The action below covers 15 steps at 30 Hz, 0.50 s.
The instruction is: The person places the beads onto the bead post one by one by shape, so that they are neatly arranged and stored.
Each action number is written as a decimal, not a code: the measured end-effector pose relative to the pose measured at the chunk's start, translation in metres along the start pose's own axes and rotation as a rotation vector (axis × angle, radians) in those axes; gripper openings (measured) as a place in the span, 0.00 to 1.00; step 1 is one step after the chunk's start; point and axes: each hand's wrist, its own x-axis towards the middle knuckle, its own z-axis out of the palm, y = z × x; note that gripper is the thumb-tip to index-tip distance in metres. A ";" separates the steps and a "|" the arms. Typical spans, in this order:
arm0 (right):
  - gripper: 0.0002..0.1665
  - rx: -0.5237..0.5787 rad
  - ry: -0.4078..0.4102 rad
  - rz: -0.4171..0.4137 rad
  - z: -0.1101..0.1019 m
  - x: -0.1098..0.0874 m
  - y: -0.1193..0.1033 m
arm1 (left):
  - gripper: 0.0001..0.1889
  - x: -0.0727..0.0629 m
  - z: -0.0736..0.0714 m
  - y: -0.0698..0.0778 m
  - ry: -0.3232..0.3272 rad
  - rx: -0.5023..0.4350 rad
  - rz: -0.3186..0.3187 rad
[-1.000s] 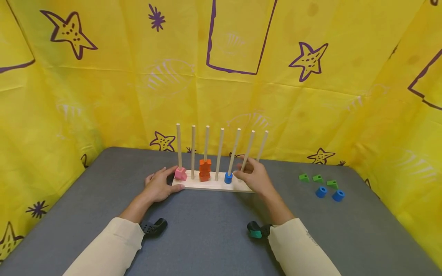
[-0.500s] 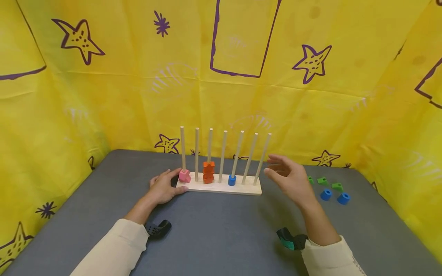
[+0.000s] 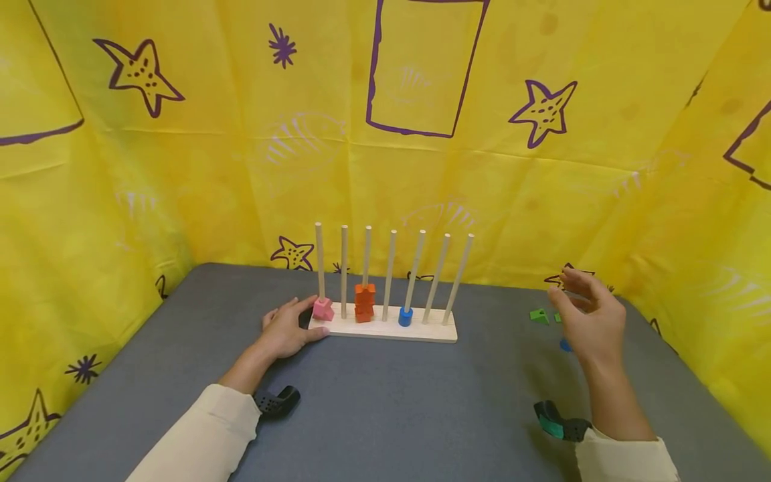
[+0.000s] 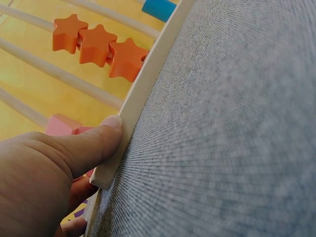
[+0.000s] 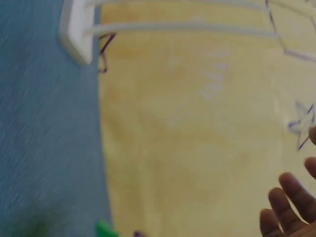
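Note:
A wooden peg board [image 3: 379, 330] with a row of upright dowels stands on the table. My left hand [image 3: 286, 335] grips its left end, the thumb [image 4: 98, 143] against the front edge and fingers around the end. Beside that hand, pink pieces [image 3: 323, 309] sit on the leftmost peg. Stacked orange stars [image 3: 364, 303] are threaded on another peg, and a blue cylinder [image 3: 405, 316] sits low on a peg farther right. Holding nothing, my right hand [image 3: 595, 325] hovers over green pieces [image 3: 539, 316] and a blue piece [image 3: 565, 345], partly hiding them.
A dark grey table [image 3: 385, 408] carries everything. Yellow fabric [image 3: 241, 167] with purple starfish drawings hangs behind and at both sides. Each wrist wears a dark strap-on device, the left one [image 3: 278, 402] and the right one [image 3: 560, 423].
My right hand has moved from the pegs at the board's right to above the loose green and blue pieces. My left hand keeps its grip on the board.

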 end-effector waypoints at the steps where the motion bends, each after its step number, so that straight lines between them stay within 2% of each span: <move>1: 0.21 0.010 0.019 0.022 -0.001 0.001 0.005 | 0.44 0.000 0.000 0.000 0.000 0.000 -0.003; 4: 0.20 0.030 0.073 0.083 -0.005 0.003 0.021 | 0.44 -0.001 0.001 -0.001 -0.001 0.000 -0.009; 8: 0.20 -0.003 0.095 0.159 -0.008 0.005 0.041 | 0.44 -0.001 0.002 -0.001 0.001 -0.001 -0.013; 15: 0.27 -0.167 -0.017 0.274 -0.010 0.004 0.073 | 0.44 -0.001 -0.001 0.001 0.006 0.006 -0.007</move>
